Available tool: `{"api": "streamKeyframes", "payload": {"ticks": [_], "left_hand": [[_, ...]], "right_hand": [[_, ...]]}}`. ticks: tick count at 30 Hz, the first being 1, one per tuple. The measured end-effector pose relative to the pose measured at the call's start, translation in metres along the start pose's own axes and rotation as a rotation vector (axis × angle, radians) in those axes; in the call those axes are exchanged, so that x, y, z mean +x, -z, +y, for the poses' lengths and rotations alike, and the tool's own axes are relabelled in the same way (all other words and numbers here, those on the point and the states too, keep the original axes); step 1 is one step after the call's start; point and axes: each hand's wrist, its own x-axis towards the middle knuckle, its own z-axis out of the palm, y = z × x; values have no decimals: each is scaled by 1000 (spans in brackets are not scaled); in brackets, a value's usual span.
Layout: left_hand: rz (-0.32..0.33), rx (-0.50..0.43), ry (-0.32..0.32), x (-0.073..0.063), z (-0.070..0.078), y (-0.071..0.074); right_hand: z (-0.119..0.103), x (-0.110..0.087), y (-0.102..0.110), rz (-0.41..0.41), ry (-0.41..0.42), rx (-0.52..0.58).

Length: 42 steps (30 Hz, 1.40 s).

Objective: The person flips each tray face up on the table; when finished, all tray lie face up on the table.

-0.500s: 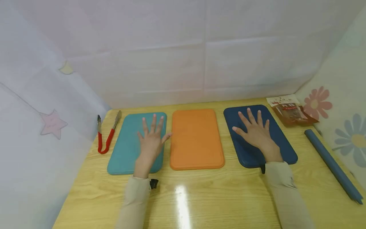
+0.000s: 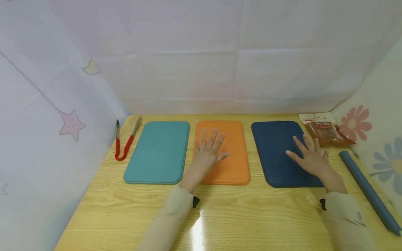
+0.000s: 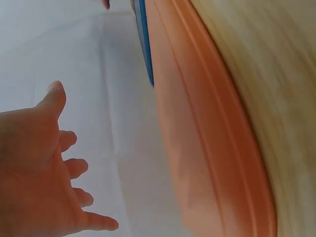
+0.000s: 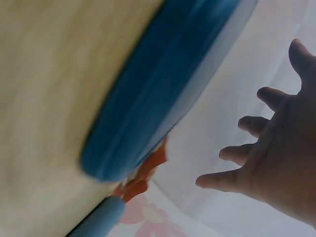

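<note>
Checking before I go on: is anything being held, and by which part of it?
Nothing is held: the left hand hangs spread above the orange board, the right hand spread above the navy board.

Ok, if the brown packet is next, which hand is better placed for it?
The right hand, I'd judge: it hovers, holding nothing, over the right side of the dark blue board, near the brown packet. The left hand is over the orange board, farther away.

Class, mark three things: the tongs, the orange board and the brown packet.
Tongs (image 2: 128,145), head view: right red handle.
Orange board (image 2: 236,151), head view: bare right side of its top.
Brown packet (image 2: 327,132), head view: middle of its front.
</note>
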Motion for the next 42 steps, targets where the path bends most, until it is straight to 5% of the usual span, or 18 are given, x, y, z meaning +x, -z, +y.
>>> {"api": "streamKeyframes", "payload": {"ticks": [11, 18, 23, 35, 38, 42], "left_hand": [[-268, -180, -106, 40, 86, -47], [-372, -199, -41, 55, 124, -69], [-368, -124, -8, 57, 132, -79], [-354, -228, 45, 59, 138, -83], [-344, -245, 35, 61, 139, -82], [-327, -282, 20, 67, 140, -79]], "right_hand": [[60, 2, -10, -145, -30, 151], [63, 5, -17, -176, -6, 158], [63, 3, -26, -94, 25, 83], [48, 2, -22, 12, -15, 28], [47, 4, -13, -29, -84, 106], [45, 5, 4, -75, -217, 372]]}}
